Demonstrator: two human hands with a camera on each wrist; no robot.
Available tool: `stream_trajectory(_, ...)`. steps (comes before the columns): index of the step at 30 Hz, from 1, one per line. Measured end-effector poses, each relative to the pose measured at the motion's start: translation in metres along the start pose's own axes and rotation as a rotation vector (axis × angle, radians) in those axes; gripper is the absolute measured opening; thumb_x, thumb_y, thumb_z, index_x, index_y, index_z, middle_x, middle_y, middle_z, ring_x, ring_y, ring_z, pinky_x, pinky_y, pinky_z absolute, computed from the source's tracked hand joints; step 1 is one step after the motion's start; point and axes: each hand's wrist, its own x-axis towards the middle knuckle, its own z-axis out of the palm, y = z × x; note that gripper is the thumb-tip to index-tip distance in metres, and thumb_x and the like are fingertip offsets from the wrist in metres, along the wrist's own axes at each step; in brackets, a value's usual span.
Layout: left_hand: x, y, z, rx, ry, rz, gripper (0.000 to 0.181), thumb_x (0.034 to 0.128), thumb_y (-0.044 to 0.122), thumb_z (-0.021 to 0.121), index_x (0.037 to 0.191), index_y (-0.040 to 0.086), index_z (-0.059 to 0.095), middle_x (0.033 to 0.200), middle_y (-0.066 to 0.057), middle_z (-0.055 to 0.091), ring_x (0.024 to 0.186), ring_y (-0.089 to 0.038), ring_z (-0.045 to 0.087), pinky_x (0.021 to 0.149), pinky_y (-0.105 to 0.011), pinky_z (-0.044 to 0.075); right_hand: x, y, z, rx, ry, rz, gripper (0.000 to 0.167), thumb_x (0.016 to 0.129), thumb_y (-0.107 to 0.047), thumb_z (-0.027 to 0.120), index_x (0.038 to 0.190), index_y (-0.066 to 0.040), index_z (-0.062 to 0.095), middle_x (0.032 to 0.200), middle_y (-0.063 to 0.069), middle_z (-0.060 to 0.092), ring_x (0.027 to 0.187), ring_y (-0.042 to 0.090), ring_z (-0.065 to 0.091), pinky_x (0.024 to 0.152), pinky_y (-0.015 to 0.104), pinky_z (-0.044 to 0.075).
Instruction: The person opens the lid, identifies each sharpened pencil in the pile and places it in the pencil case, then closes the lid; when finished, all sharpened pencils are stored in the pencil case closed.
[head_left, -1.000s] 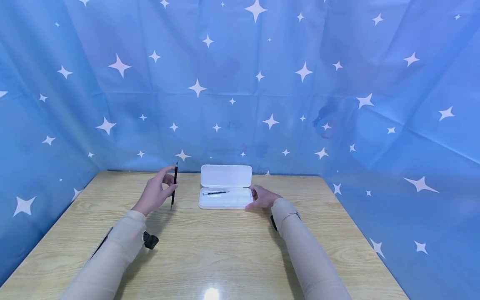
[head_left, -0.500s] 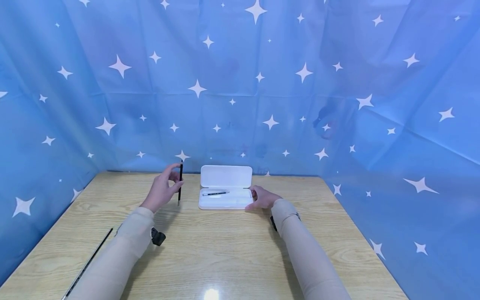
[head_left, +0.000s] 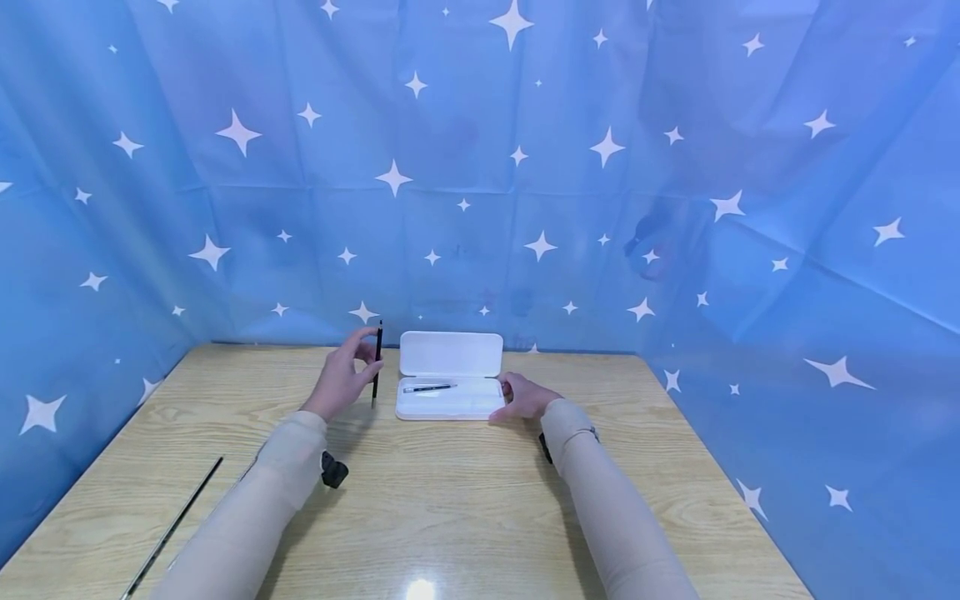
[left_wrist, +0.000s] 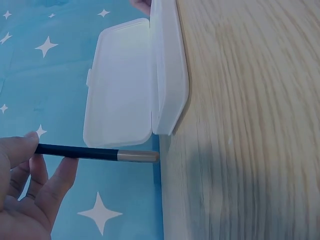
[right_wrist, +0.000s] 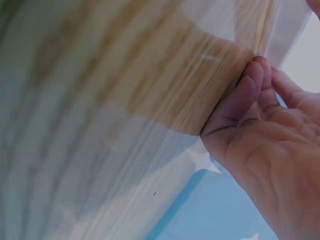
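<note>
Just left of the middle of the head view, the left hand (head_left: 343, 375) is pinching a dark pencil (head_left: 378, 348) between thumb and fingers. The pencil is standing nearly upright there, just beside the left end of an open white case (head_left: 450, 407) and apart from it; in the left wrist view it is lying almost level across the frame, its paler end pointing right.

The case is sitting near the middle of the head view, its lid (head_left: 450, 354) standing raised at the back. Inside, towards the upper left of the tray, a shorter pencil (head_left: 429, 388) is lying on its side (its tip is pointing right).

The right hand (head_left: 531, 395) is gripping the right end of the case, its thumb reaching the front corner; its fingers are curling against that end.

At the lower left, a long dark stick (head_left: 172, 527) is lying slantwise on the wooden table (head_left: 465, 500). A blue curtain (head_left: 480, 125) with white stars is hanging behind everything.
</note>
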Motion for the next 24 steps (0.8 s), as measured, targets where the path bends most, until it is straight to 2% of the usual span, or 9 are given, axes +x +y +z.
stream_trajectory(4,0.003,-0.002,0.007,-0.001,0.025,0.016,0.057,0.0956,0.0,0.068,0.147,0.004,0.042,0.102,-0.015,0.064,0.095,-0.031,0.063,0.086,-0.052,0.051,0.0,0.0,0.0,0.015,-0.002,0.0,0.05,0.088,-0.022,0.082,0.117,-0.002,0.047,0.103,0.011,0.046,0.089,0.021,0.041,0.077,0.035,0.035)
stream_trajectory(9,0.006,-0.002,0.014,0.002,0.06,0.037,0.058,0.0938,-0.001,0.07,0.145,0.003,0.043,0.099,-0.017,0.065,0.094,-0.033,0.064,0.088,-0.052,0.051,0.0,0.0,-0.001,-0.004,-0.003,0.001,0.051,0.088,-0.023,0.082,0.111,0.002,0.045,0.097,0.01,0.043,0.083,0.021,0.04,0.073,0.035,0.034)
stream_trajectory(12,0.008,-0.002,0.017,-0.006,0.069,0.042,0.058,0.0934,-0.002,0.07,0.144,0.003,0.044,0.099,-0.017,0.065,0.093,-0.033,0.064,0.089,-0.053,0.052,-0.001,0.0,-0.001,-0.015,-0.008,0.005,0.051,0.088,-0.024,0.082,0.109,0.002,0.044,0.095,0.01,0.043,0.082,0.02,0.039,0.072,0.034,0.033)
stream_trajectory(24,0.017,-0.007,0.029,-0.041,0.082,0.048,0.057,0.0954,-0.001,0.068,0.146,0.005,0.044,0.096,-0.014,0.065,0.093,-0.03,0.062,0.085,-0.049,0.052,0.002,0.0,-0.002,-0.017,-0.014,0.005,0.053,0.088,-0.023,0.082,0.117,0.002,0.046,0.101,0.012,0.046,0.087,0.021,0.041,0.077,0.036,0.035)
